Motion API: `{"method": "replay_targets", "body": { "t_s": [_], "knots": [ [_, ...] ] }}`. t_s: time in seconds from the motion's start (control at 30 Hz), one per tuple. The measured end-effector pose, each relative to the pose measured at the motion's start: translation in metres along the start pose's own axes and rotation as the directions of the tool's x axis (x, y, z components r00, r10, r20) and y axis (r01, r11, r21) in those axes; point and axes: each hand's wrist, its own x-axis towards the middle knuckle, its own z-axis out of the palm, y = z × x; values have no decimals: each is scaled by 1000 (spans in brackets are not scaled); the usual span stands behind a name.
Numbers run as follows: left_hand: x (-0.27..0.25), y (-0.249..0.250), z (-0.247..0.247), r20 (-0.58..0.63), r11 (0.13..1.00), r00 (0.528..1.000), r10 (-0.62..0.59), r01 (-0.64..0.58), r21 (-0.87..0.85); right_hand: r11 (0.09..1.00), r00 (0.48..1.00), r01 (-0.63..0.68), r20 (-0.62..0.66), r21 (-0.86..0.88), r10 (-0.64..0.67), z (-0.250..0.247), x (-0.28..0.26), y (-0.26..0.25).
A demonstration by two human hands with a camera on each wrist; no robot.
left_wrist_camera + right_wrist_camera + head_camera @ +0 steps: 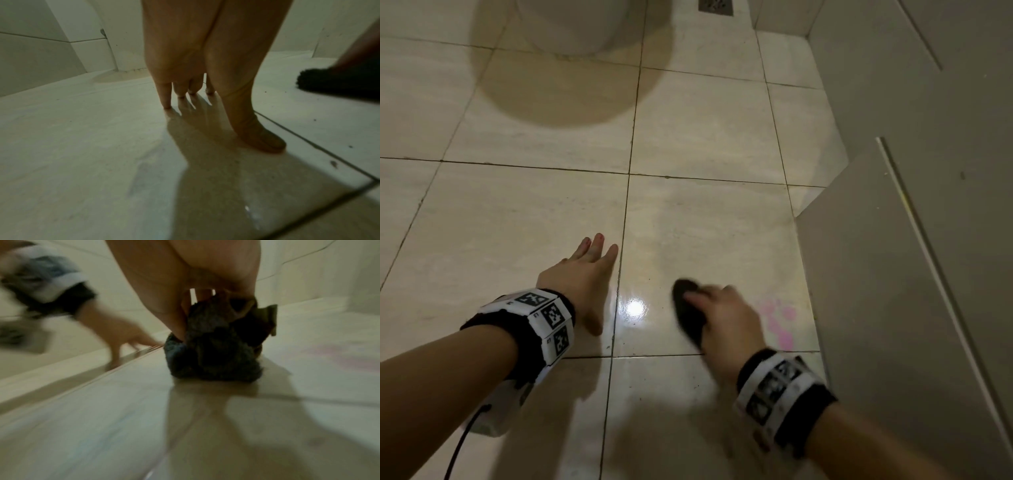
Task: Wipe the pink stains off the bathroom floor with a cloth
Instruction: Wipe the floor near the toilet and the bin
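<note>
A dark bunched cloth (686,310) is pressed on the cream floor tile, and my right hand (722,315) grips it from above. The right wrist view shows the cloth (213,353) wadded under my curled fingers. Faint pink stains (779,323) lie just right of that hand, near the door; they appear as a pale pink smear (347,356) in the right wrist view. My left hand (589,274) rests flat on the neighbouring tile with straight fingers (166,95) touching the floor, holding nothing. The cloth (337,82) shows at that view's right edge.
A grey door panel (893,274) stands close on the right, its bottom edge beside the stains. A toilet base (571,24) and a floor drain (715,7) sit at the far end. Dark grout lines (625,212) cross the glossy tiles; a light glare (635,308) lies between my hands.
</note>
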Motion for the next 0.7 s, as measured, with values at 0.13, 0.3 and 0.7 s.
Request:
{"method": "replay_targets", "body": {
  "t_s": [0.13, 0.3, 0.7],
  "knots": [
    [-3, 2, 1, 10, 1000, 1000, -15, 15, 10, 851, 865, -501, -54, -157, 499, -49, 35, 67],
    [-1, 3, 3, 2, 999, 999, -32, 32, 42, 870, 884, -434, 76, -235, 461, -27, 13, 39],
    [-19, -3, 17, 9, 999, 1000, -29, 28, 26, 796, 861, -445, 48, -409, 506, -45, -8, 63]
  ]
}}
